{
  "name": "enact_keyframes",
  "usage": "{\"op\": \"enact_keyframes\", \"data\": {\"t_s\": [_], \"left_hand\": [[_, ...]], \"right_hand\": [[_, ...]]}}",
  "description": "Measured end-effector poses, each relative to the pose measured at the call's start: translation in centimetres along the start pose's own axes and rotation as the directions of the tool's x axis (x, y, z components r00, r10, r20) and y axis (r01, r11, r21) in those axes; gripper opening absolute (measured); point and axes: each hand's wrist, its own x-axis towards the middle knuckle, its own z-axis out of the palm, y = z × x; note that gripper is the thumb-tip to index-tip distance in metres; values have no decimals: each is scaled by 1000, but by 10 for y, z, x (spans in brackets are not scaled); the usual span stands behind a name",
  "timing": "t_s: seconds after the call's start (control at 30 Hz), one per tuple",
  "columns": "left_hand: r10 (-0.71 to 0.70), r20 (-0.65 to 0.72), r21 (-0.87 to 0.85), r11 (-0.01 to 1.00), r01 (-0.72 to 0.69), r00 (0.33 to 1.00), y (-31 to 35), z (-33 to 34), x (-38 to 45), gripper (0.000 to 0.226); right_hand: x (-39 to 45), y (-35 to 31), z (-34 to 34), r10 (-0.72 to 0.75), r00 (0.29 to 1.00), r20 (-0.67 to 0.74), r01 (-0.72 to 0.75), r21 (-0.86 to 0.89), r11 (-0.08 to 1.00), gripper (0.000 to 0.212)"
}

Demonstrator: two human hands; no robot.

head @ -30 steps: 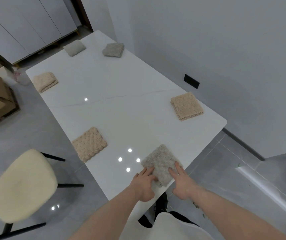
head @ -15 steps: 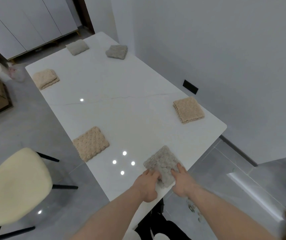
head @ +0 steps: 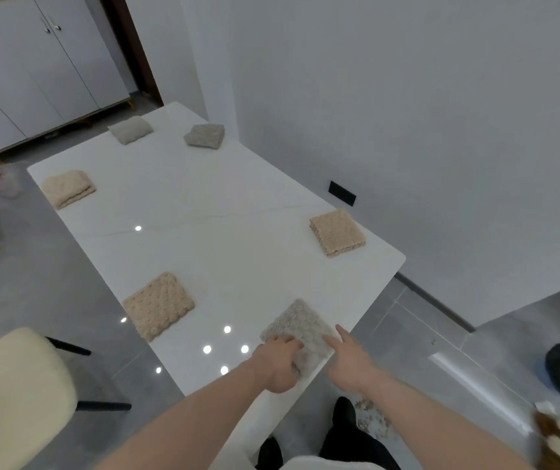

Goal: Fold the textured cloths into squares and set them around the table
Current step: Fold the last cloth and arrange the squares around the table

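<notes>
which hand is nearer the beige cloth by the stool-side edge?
Left. The left hand rests on the grey cloth, on the side facing the beige cloth. The right hand sits at the grey cloth's opposite edge, farther away.

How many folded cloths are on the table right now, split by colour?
Beige cloths: 3
Grey cloths: 3
Total: 6
</notes>
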Motion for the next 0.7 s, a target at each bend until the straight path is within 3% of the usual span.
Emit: {"op": "enact_keyframes", "data": {"t_s": [0.33, 0.7], "left_hand": [[-42, -213, -182, 983, 2, 976, 68, -73, 62, 69], [-265, -350, -460, 884, 82, 898, 155, -100, 118, 71]], "right_hand": [[17, 91, -116, -15, 978, -209, 51, 167, 985, 73], [50, 185, -226, -98, 981, -170, 110, 61, 992, 71]]}}
